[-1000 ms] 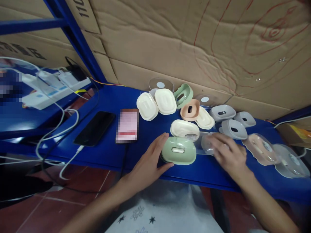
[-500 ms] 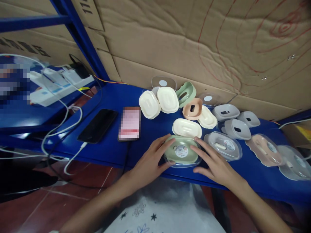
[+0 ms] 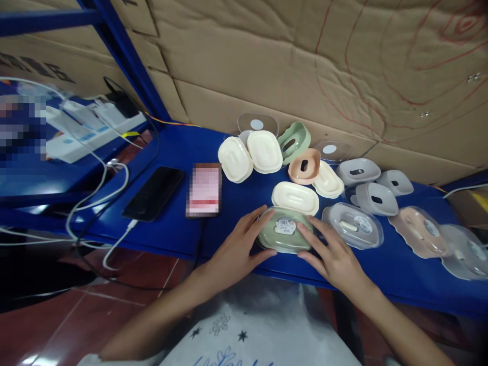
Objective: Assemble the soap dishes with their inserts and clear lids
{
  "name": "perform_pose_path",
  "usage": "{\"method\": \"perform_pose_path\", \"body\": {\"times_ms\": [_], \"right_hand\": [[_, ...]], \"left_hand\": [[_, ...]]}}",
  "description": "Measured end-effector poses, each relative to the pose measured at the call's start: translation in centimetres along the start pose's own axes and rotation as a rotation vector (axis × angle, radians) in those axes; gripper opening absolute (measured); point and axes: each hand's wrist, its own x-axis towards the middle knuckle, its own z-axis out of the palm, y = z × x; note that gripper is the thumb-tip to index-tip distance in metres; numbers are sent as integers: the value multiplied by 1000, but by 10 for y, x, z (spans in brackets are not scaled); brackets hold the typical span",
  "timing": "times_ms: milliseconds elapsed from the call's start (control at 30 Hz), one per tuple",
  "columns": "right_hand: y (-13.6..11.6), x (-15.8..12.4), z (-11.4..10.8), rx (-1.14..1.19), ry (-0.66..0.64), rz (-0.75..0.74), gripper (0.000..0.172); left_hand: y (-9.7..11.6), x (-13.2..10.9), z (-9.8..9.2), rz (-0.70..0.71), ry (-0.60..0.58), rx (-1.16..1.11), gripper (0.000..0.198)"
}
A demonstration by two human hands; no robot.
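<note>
A green soap box [image 3: 284, 244] with a clear lid and a round label lies at the front of the blue shelf, between my two hands. My left hand [image 3: 242, 241] grips its left end, fingers over the top and thumb at the near edge. On the right end, my right hand [image 3: 335, 254] presses with its fingertips on the lid and its thumb at the near corner. Just behind the box is a cream soap dish piece [image 3: 295, 198]. To the right sits a grey soap box [image 3: 353, 225] under a clear lid.
Several loose dish parts lie behind, among them a green one [image 3: 295, 142], a peach one [image 3: 304, 166] and a grey one [image 3: 376, 199]. Lidded peach [image 3: 419, 231] and pale [image 3: 467, 252] boxes are at right. Two phones, one black [image 3: 154, 194], lie left, near cables and a power strip [image 3: 95, 134].
The clear lid, offset toward me earlier, now sits more evenly over the green base. My right thumb has come in against the box's near edge. The view has shifted slightly.
</note>
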Motion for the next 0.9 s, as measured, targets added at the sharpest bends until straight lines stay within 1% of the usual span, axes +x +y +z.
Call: {"method": "perform_pose_path", "body": {"times_ms": [100,167,300,433,533,600,667,733,833,900], "right_hand": [[0,-5,3,-31,-16,3,86],[-1,-5,4,-28,-37,-35,85],[-1,0,3,51,-51,-122,80],[1,0,6,97,-34,-192,81],[2,-2,6,107,-45,-223,77],[1,0,6,112,-36,-220,75],[0,3,4,105,-25,-166,75],[-1,7,3,116,-46,-118,78],[-2,11,0,158,-100,-156,76],[-2,13,-2,162,-98,-192,75]], "left_hand": [[1,1,-1,15,-3,-2,87],[1,1,-1,23,2,-6,85],[1,1,-1,14,20,-36,82],[-1,1,-1,-5,19,-60,85],[-1,2,-1,-4,27,-60,86],[-1,2,0,1,25,-56,85],[-1,3,0,9,24,-53,85],[-2,3,0,13,24,-54,85],[-3,2,0,10,30,-69,84],[-4,1,1,15,26,-85,84]]}}
